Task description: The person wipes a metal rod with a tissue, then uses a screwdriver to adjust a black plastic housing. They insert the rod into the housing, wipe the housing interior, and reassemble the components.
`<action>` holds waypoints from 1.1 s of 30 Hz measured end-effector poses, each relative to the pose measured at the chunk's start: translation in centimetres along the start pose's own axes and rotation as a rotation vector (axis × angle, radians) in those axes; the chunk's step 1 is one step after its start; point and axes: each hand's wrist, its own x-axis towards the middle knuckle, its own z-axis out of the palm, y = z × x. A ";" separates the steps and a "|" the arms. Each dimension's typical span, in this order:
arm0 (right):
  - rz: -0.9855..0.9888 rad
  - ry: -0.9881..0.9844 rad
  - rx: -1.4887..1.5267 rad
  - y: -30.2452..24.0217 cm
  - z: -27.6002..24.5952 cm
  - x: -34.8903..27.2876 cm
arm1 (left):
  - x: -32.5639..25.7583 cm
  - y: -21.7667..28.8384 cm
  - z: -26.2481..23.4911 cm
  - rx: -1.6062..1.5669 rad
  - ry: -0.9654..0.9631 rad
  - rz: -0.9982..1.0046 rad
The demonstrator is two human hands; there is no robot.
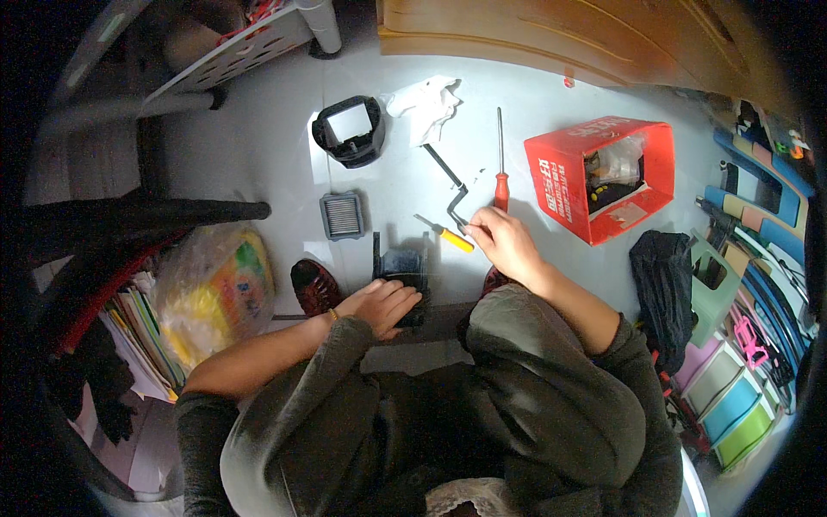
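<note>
Dark trousers (551, 370), bent at the knees, fill the near part of my view, and both bare hands reach past them over the grey floor (289, 172). At the fingertips of the right hand (506, 241) is the black bent bar (444, 165). Thumb and fingers are drawn narrow there, and I read them as pinching its near end. From that pinch the bar runs away from the body and leftward, with a kink partway, so its long axis slants forward-left of these fingers. The right hand is clearly the nearer one to it.

Well left of those fingers, the left hand (381, 303) lies over a dark case (403, 261), fingers side by side and slightly curved. Whether they grip it or only rest on it, I cannot tell. The case shows mostly ahead of them.

Just left of the right fingertips lies a yellow-handled tool (456, 240), its tip pointing forward-left. Directly ahead of the right hand is a red screwdriver (501, 189), shaft pointing away. Farther ahead, the bar's far end meets or nearly meets a white cloth (428, 102). Ahead-left of the left fingers sit a pleated grey filter (343, 215) and, beyond it, a black housing (369, 148). Off to the right hand's right stands a red box (556, 191), its opening showing plastic inside.
</note>
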 end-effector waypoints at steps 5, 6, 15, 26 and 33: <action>0.164 -0.007 -0.068 1.9 1.4 2.7 | -0.7 -0.9 1.4 0.229 -0.246 0.053; 0.200 -0.010 -0.080 2.3 1.7 3.1 | -0.8 -1.0 1.9 0.324 -0.271 0.044; 0.361 -0.136 -0.076 3.1 2.0 3.6 | -1.5 -1.8 2.2 0.316 -0.335 0.032; 0.040 0.182 -0.033 2.4 -0.5 9.5 | -1.1 -2.1 -0.6 -0.037 -0.177 -0.121; -0.446 0.413 -0.419 -1.6 -1.5 14.9 | 1.1 -2.9 -2.2 -0.113 0.131 -0.260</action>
